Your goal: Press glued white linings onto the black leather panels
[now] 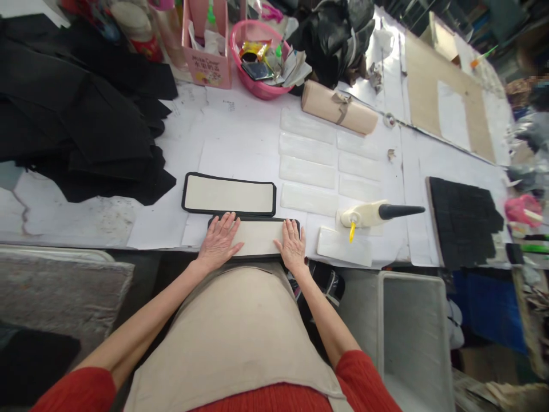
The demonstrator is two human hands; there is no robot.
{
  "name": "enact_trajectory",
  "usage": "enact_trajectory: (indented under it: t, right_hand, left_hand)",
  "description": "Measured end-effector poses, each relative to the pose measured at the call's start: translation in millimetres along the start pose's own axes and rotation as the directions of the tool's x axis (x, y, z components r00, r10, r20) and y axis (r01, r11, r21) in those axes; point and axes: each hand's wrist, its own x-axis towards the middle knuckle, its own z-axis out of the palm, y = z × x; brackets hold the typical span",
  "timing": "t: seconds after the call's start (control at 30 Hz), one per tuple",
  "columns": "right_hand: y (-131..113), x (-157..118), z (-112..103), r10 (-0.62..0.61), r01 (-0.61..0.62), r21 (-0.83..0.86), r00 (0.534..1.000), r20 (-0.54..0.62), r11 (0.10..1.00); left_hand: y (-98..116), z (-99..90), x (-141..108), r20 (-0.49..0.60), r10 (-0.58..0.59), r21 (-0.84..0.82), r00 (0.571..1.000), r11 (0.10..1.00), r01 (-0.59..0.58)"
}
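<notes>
While the left hand [219,240] and right hand [293,245] rest flat, ungripping, on one panel [258,237], a finished-looking panel [229,195] and unused-looking strips [309,197] lie beyond.

Near me I see matt black sheets [81,114], smooth matt cream panels [229,195], glossy pink plastic in the basket [261,90], clear shiny strips [307,171] and white paper [240,137] covering the table

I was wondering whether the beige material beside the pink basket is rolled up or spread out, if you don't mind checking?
Rolled up: the beige material forms a tube, with a greyish tie knotted around its middle.
</notes>
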Motion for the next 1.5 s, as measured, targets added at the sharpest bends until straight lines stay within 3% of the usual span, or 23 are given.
enact_trajectory:
  t: [0.1,0.23,0.47,0.63,0.7,0.77,0.83,0.9,1.13,1.37,1.5]
  right_hand:
    - [-29.6,-0.3,2.3,-0.113,0.113,0.025,0.993,0.027,0.993]
    - [-56.7,1.8,16.7,-0.319,0.312,0.081,0.942,0.103,0.947]
    - [-58.0,3.5,24.6,-0.323,0.317,0.063,0.938,0.123,0.946]
    - [-56.0,3.7,16.2,-0.334,0.322,0.115,0.937,0.101,0.940]
    - [-47.8,-0.5,9.9,-0.251,0.243,0.158,0.967,0.032,0.957]
    - [-34.2,-7.7,4.4,-0.039,0.056,0.190,0.995,-0.091,0.980]
    - [-18.1,-15.9,2.3,0.212,-0.165,0.219,0.954,-0.211,0.962]
    - [-4.1,-22.9,5.1,0.360,-0.301,0.235,0.893,-0.269,0.924]
    - [5.9,-29.7,23.3,0.422,-0.341,0.304,0.868,-0.262,0.890]
    - [2.8,-27.6,9.8,0.492,-0.336,0.439,0.813,-0.310,0.833]
    - [-0.6,-29.4,1.2,0.496,-0.346,0.423,0.808,-0.320,0.837]
  left_hand:
    - [0.1,-8.8,-7.7,-0.061,-0.060,0.013,0.996,0.998,0.061]
    - [-5.2,-6.0,-22.2,-0.088,-0.137,0.023,0.987,0.990,0.139]
    - [-19.5,12.9,-31.1,-0.043,-0.168,-0.021,0.985,0.986,0.167]
    - [-20.9,11.4,-30.6,-0.101,-0.145,-0.061,0.984,0.988,0.139]
    - [-20.2,7.4,-33.0,-0.157,-0.161,-0.087,0.974,0.985,0.149]
    - [-19.4,2.7,-37.2,-0.220,-0.222,-0.121,0.950,0.972,0.200]
    - [-18.5,-1.8,-42.4,-0.261,-0.299,-0.159,0.918,0.951,0.265]
    - [-17.6,-5.2,-47.2,-0.263,-0.354,-0.192,0.898,0.931,0.311]
    - [-9.5,-12.8,-52.7,-0.203,-0.396,-0.164,0.895,0.915,0.368]
    - [0.7,-21.1,-49.6,-0.227,-0.394,-0.025,0.891,0.916,0.399]
    - [3.6,-23.4,-46.4,-0.226,-0.431,-0.104,0.874,0.903,0.418]
